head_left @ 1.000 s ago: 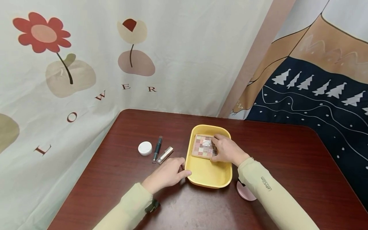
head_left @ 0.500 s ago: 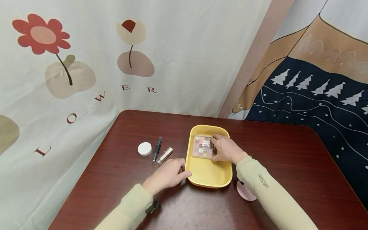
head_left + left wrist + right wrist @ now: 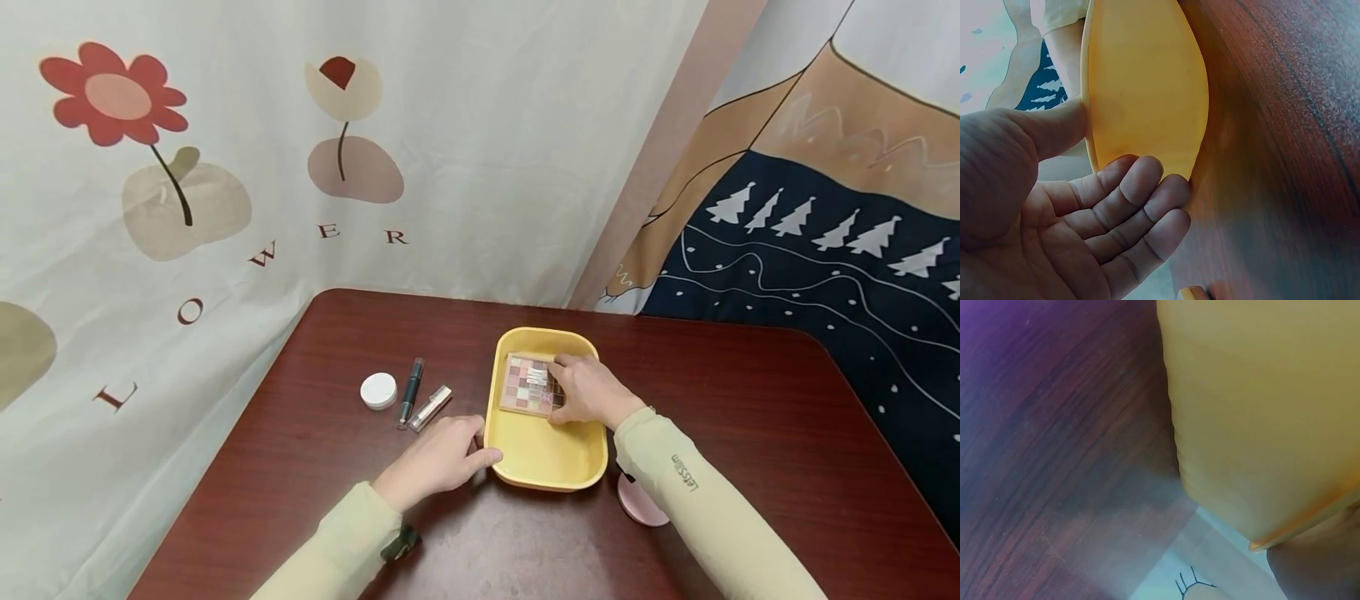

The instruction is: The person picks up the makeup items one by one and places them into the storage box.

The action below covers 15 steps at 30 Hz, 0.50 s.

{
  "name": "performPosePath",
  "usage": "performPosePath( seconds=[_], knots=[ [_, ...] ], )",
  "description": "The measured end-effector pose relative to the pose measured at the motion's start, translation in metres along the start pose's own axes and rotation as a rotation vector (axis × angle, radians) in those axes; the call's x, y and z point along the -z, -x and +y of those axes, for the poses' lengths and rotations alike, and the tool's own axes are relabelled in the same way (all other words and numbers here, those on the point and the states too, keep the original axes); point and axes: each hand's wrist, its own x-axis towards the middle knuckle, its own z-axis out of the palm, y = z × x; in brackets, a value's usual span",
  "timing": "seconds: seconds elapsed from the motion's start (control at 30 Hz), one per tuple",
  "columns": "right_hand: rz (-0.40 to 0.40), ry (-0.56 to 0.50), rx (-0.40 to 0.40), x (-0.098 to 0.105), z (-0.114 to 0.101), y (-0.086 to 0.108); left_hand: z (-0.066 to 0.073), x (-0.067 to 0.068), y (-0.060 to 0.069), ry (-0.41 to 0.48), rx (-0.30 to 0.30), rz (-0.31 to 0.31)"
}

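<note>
A yellow tray (image 3: 546, 454) stands on the table, with an eyeshadow palette (image 3: 521, 390) flat in its far part. My right hand (image 3: 588, 390) reaches over the tray's right rim and grips the palette's right side, thumb at the near edge and fingers at the far one. At the left rim my left hand (image 3: 438, 460) holds the tray. In the left wrist view the left thumb lies at the rim, and the curled fingers (image 3: 1141, 181) are against the outer wall. The right wrist view shows mostly the tray's outer side (image 3: 1260, 406); the palette is hidden there.
Left of the tray lie a white round jar (image 3: 378, 390), a dark double-ended stick (image 3: 411, 392) and a clear slim tube (image 3: 431, 407). A pink round item (image 3: 642, 502) sits partly under the right sleeve. Printed curtains (image 3: 480, 167) hang behind the table (image 3: 337, 333).
</note>
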Motion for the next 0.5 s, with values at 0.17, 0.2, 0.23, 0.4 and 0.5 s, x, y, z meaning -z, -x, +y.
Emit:
performPosePath(
  seconds=[0.17,0.2,0.23,0.4,0.5],
  knots=[
    [-0.020,0.012,-0.007,0.001,-0.001,0.000,0.000,0.000,0.001,-0.003,0.001,0.002],
    [-0.023,0.012,-0.007,0.001,-0.002,0.000,0.000,0.000,0.001,-0.002,0.002,0.003],
    [-0.025,0.011,-0.007,0.001,-0.002,0.001,0.000,0.000,0.001,0.000,0.002,0.003],
    [0.010,-0.005,0.026,0.001,-0.003,0.006,0.001,-0.001,0.002,0.006,0.004,0.004],
    [0.060,-0.045,0.049,0.003,-0.004,0.011,0.001,-0.001,0.002,0.009,0.007,0.001]
  ],
)
